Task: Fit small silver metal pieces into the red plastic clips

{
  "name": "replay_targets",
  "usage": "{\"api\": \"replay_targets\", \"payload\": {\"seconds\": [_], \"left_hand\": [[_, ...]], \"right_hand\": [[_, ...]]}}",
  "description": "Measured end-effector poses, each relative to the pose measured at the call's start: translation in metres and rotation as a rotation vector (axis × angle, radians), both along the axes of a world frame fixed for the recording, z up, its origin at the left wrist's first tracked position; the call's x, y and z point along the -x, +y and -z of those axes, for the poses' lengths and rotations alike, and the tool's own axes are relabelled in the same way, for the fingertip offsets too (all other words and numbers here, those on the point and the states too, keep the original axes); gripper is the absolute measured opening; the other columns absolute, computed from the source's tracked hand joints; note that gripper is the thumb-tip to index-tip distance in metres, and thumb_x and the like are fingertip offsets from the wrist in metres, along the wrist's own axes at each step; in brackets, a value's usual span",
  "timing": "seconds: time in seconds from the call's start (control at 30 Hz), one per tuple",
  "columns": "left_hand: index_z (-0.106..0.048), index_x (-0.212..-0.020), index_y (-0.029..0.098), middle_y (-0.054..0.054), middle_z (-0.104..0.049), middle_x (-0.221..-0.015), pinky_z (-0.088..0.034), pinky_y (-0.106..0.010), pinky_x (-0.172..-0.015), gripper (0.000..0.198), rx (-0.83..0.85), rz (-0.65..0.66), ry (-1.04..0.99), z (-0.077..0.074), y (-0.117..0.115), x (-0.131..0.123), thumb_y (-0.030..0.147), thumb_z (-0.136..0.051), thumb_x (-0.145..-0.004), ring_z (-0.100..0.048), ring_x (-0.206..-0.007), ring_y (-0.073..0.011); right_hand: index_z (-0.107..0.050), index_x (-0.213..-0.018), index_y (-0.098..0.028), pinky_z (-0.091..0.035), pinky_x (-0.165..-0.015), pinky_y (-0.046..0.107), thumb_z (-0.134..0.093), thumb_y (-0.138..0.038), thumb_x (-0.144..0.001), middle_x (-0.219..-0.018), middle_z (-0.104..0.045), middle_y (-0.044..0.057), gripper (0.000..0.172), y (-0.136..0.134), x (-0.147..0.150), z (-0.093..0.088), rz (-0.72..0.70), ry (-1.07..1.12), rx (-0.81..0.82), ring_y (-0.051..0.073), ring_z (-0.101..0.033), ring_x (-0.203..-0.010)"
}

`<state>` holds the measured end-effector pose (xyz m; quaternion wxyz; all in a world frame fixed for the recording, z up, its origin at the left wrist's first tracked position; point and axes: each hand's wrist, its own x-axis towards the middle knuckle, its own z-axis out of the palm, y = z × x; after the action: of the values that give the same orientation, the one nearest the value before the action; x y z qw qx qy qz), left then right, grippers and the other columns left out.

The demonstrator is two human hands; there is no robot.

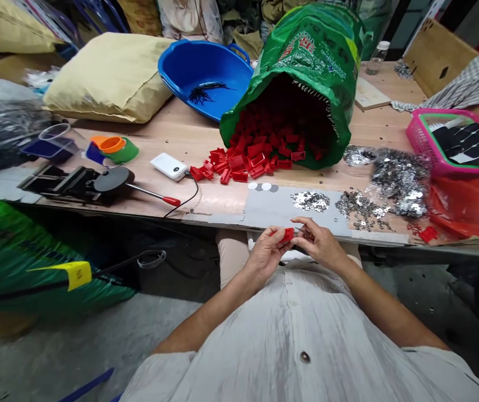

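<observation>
My left hand [268,248] is closed around a small red plastic piece [288,234], held just off the table's front edge, above my lap. Close on its right, the thumb and fingers of my right hand [318,241] are drawn together at the piece. Whatever lies between those fingertips is too small to make out. Just beyond my hands, a pile of small shiny metal parts [310,201] lies on a grey sheet [264,209]. More metal parts [360,207] are scattered to its right. Many red pieces like the held one [243,162] spill from a green sack [306,56].
A hand press [114,178] with a red-tipped lever and a white power bank [169,166] lie to the left. Behind are a blue basin [206,67] and a stuffed paper sack [109,78]. A bag of metal parts [401,178] and a pink basket [421,137] stand right.
</observation>
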<state>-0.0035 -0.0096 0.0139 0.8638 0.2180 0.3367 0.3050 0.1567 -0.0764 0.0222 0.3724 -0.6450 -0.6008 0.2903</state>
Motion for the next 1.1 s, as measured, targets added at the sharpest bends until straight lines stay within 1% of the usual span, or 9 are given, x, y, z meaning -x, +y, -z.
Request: {"api": "replay_targets", "payload": {"seconds": [0.1,0.2,0.23,0.3,0.4,0.47,0.63,0.83,1.1], "left_hand": [[-0.053,-0.092,0.020,0.000,-0.072,-0.087,-0.051,-0.031,-0.084,0.044,-0.112,-0.044,0.074,-0.001,0.003,0.003,0.024,-0.085,-0.064,-0.069,-0.079,-0.0133],[-0.049,-0.099,0.020,-0.002,-0.074,-0.091,-0.050,-0.029,-0.082,0.054,-0.219,-0.090,0.142,-0.002,0.007,0.005,0.020,-0.086,-0.060,-0.070,-0.080,-0.0137],[-0.049,-0.099,0.020,-0.003,-0.075,-0.091,-0.050,-0.029,-0.081,0.054,-0.245,-0.097,0.156,-0.002,0.008,0.005,0.020,-0.086,-0.059,-0.070,-0.080,-0.0137],[-0.051,-0.096,0.019,-0.004,-0.075,-0.091,-0.050,-0.027,-0.081,0.051,-0.289,-0.093,0.172,0.000,0.010,0.004,0.019,-0.086,-0.059,-0.070,-0.082,-0.0137],[-0.056,-0.091,0.018,-0.004,-0.075,-0.094,-0.050,-0.028,-0.083,0.042,-0.347,-0.049,0.184,0.002,0.011,0.003,0.018,-0.085,-0.060,-0.070,-0.086,-0.0152],[-0.061,-0.090,0.018,-0.005,-0.075,-0.097,-0.051,-0.029,-0.083,0.038,-0.368,-0.012,0.191,0.003,0.011,0.002,0.017,-0.085,-0.060,-0.070,-0.089,-0.0164],[-0.069,-0.101,0.020,-0.002,-0.074,-0.093,-0.053,-0.027,-0.078,0.044,-0.355,0.013,0.214,0.005,0.010,0.000,0.017,-0.084,-0.060,-0.068,-0.082,-0.0143],[-0.067,-0.111,0.020,-0.001,-0.073,-0.086,-0.054,-0.027,-0.075,0.054,-0.351,0.033,0.197,0.004,0.009,-0.004,0.017,-0.084,-0.060,-0.067,-0.077,-0.0138],[-0.065,-0.104,0.019,-0.002,-0.074,-0.085,-0.053,-0.027,-0.075,0.050,-0.349,0.017,0.212,0.004,0.007,0.000,0.016,-0.086,-0.059,-0.068,-0.077,-0.0144]], "right_hand": [[-0.061,-0.115,-0.021,-0.044,-0.058,0.026,-0.056,-0.041,-0.089,-0.085,-0.067,0.002,0.033,-0.009,-0.032,0.006,0.139,-0.024,0.029,0.013,-0.055,-0.058],[-0.067,-0.099,-0.020,-0.048,-0.074,0.032,-0.055,-0.036,-0.088,-0.096,-0.070,0.007,0.023,-0.020,-0.075,0.015,0.376,-0.220,-0.003,0.019,-0.063,-0.080],[-0.068,-0.095,-0.020,-0.048,-0.078,0.034,-0.055,-0.035,-0.088,-0.096,-0.070,0.008,0.021,-0.023,-0.090,0.018,0.430,-0.306,-0.006,0.020,-0.063,-0.083],[-0.069,-0.094,-0.020,-0.047,-0.077,0.035,-0.053,-0.034,-0.087,-0.095,-0.070,0.009,0.022,-0.031,-0.116,0.023,0.518,-0.441,0.028,0.023,-0.063,-0.085],[-0.070,-0.092,-0.021,-0.045,-0.074,0.036,-0.053,-0.034,-0.086,-0.093,-0.070,0.010,0.023,-0.042,-0.145,0.026,0.573,-0.566,0.081,0.024,-0.062,-0.083],[-0.071,-0.091,-0.021,-0.044,-0.072,0.035,-0.054,-0.035,-0.085,-0.091,-0.070,0.009,0.023,-0.047,-0.155,0.027,0.594,-0.596,0.098,0.024,-0.061,-0.079],[-0.072,-0.089,-0.021,-0.045,-0.073,0.035,-0.054,-0.038,-0.086,-0.090,-0.070,0.008,0.025,-0.045,-0.153,0.028,0.548,-0.556,0.089,0.024,-0.061,-0.082],[-0.071,-0.094,-0.022,-0.045,-0.074,0.033,-0.055,-0.032,-0.089,-0.097,-0.069,0.006,0.019,-0.016,-0.123,0.026,0.409,-0.498,0.071,0.021,-0.062,-0.084],[-0.070,-0.098,-0.022,-0.044,-0.073,0.032,-0.055,-0.026,-0.092,-0.099,-0.068,0.006,0.017,0.019,-0.097,0.025,0.242,-0.632,0.084,0.021,-0.062,-0.085]]}}
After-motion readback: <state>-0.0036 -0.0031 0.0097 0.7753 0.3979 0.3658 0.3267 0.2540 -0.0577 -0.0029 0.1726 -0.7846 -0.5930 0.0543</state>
